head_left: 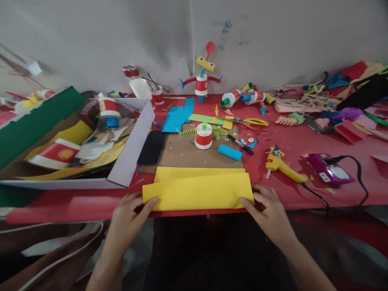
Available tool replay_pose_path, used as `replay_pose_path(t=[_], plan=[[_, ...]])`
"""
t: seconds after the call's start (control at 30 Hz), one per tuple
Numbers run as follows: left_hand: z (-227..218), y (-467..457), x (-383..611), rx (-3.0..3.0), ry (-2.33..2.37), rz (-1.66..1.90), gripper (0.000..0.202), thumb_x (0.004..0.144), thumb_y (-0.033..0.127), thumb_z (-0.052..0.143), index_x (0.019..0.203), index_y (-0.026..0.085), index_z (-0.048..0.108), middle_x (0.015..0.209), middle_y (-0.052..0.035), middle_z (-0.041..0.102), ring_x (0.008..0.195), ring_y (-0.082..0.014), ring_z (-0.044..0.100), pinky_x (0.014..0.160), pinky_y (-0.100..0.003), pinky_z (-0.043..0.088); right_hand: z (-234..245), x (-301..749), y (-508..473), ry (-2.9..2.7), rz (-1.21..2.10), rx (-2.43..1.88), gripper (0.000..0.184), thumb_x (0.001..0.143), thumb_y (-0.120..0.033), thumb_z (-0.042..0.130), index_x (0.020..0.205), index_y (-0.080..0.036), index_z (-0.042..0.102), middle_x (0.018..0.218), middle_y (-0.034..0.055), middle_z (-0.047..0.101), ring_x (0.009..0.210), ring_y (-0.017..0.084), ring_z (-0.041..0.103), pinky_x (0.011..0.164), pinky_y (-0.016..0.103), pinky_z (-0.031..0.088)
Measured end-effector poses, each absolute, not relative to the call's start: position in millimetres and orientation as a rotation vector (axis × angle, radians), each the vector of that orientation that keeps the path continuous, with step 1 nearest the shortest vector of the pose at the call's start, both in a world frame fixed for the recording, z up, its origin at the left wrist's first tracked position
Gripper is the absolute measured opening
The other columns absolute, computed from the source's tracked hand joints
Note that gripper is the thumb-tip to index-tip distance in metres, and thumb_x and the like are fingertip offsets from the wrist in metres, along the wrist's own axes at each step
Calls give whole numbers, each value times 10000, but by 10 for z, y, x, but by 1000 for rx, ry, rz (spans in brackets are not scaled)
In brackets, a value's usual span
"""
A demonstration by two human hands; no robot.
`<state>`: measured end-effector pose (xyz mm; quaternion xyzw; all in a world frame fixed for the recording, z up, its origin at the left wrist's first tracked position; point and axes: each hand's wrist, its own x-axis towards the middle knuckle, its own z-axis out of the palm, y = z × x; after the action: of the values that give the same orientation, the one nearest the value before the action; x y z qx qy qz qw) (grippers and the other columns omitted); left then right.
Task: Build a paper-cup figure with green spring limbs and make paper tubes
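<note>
A sheet of yellow paper (197, 194), folded over lengthwise, lies at the front edge of the red table. My left hand (130, 214) pinches its left end, thumb on top. At the opposite end, my right hand (268, 210) grips it the same way. Just beyond the paper is a brown cardboard sheet (182, 151). On that board stands a red and white paper cup figure (203, 136) with green coiled arms. A rolled blue paper tube (230, 152) lies to its right, near a black pen (241, 144).
To the left, an open box (130, 149) holds paper scraps and cups, beside a black phone (151, 148). A yellow glue gun (285, 169) and a purple power socket (330, 169) lie right, with cords. Scissors (251, 121) and a finished paper robot (201, 85) are farther back.
</note>
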<state>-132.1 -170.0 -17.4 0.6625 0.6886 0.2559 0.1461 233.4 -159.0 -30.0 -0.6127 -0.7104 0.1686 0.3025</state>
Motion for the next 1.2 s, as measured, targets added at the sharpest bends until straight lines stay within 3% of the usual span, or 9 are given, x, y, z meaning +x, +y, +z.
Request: replay_pose_path(t=[0.1,0.23,0.3,0.4,0.53,0.67,0.9,1.0,1.2], plan=[[-169,-1681,-1262,1924,2086,660,405,814,570,545,751,219,736,771,-56,712,806,-240,633,737,-348,477,-319,2310,-1621,-1820,406,-1685,223,794,-410,660,868,-200,660,997,97,643,990,288,534,846,453,480],[-174,-1686,-1210,1963,2164,642,422,819,567,540,669,203,692,765,-66,693,824,-245,623,752,-353,471,-307,2288,-1703,-1727,475,-1707,484,806,-366,655,1249,-214,529,999,80,638,948,263,575,850,468,488],[-164,-1699,-1189,1957,2173,664,400,819,553,553,698,199,696,783,-62,691,812,-238,624,745,-346,476,-271,2283,-1732,-1746,497,-1636,516,841,-317,626,1330,-253,475,1043,72,638,944,239,594,859,453,492],[-135,-1748,-1173,1898,2130,825,297,832,470,586,807,200,707,812,-36,695,773,-203,642,705,-310,495,-190,2300,-1739,-1851,480,-1429,305,862,-186,597,1145,-294,632,945,39,667,884,199,616,767,360,522],[-159,-1891,-1219,1876,1963,1331,82,821,276,641,810,232,709,905,-4,725,845,-191,670,787,-313,520,-141,2353,-1729,-1919,201,-1028,295,798,-44,608,952,-279,698,825,25,708,840,203,655,701,352,531],[-288,-2047,-1301,1868,1661,1587,191,840,189,590,918,281,738,1115,-15,701,966,-230,655,844,-373,509,-244,2395,-1721,-1900,140,-836,232,771,-38,607,835,-252,671,798,24,738,823,228,705,662,382,540],[-355,-2063,-1489,1993,1704,1229,239,810,151,596,962,284,725,1127,-14,687,1032,-219,632,938,-357,485,-344,2410,-1647,-2111,211,-937,260,780,-44,622,936,-246,674,877,26,739,847,194,682,787,393,497],[-317,-2016,-1538,2056,1674,1026,184,808,213,604,938,263,725,1117,-31,690,1024,-222,636,926,-348,497,-346,2357,-1653,-2091,338,-1118,236,817,-118,630,1016,-240,665,859,31,718,852,196,637,789,381,488],[-266,-1952,-1343,1774,2029,1021,219,838,395,596,878,213,710,978,-52,707,907,-225,657,829,-332,511,-355,2246,-1722,-1825,435,-1420,187,882,-231,581,1034,-236,691,849,60,661,823,202,580,714,349,503]])
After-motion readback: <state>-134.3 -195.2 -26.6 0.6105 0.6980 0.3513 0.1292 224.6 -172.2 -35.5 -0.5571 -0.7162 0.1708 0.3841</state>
